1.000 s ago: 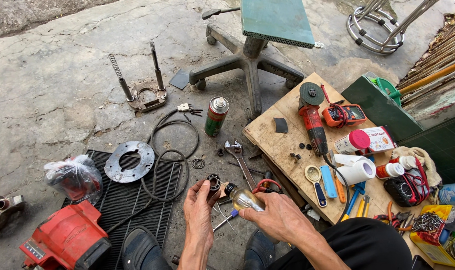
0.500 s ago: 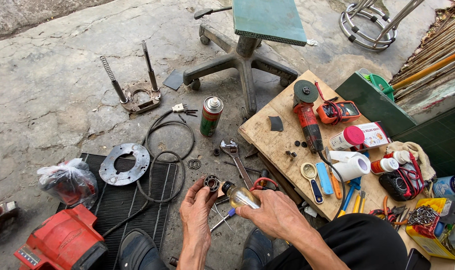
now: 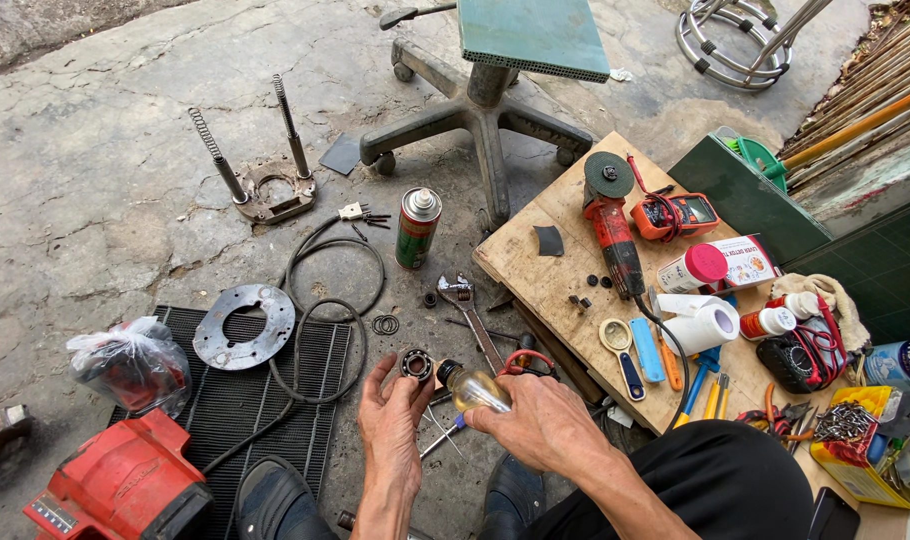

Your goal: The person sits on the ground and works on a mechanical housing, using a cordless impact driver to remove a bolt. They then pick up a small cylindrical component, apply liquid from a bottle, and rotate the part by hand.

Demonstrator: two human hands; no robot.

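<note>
My left hand [image 3: 393,420] pinches a small round metal bearing [image 3: 416,364] between thumb and fingers, just above the concrete floor. My right hand [image 3: 540,425] grips a small clear bottle [image 3: 471,388] of yellowish liquid, tilted so its dark tip almost touches the bearing. An adjustable wrench [image 3: 470,307] lies on the ground just beyond both hands. A black cable [image 3: 327,300] coils on the floor to the left.
A wooden board [image 3: 550,275] at right holds a red angle grinder [image 3: 612,224], multimeter [image 3: 675,214], tape roll [image 3: 705,325] and small tools. A spray can [image 3: 416,227], round metal plate [image 3: 244,325], spring base [image 3: 267,185], chair base [image 3: 480,125] and red machine housing [image 3: 120,485] surround me.
The view has shifted slightly. My hands stay together, the bottle's tip moving closer to the bearing.
</note>
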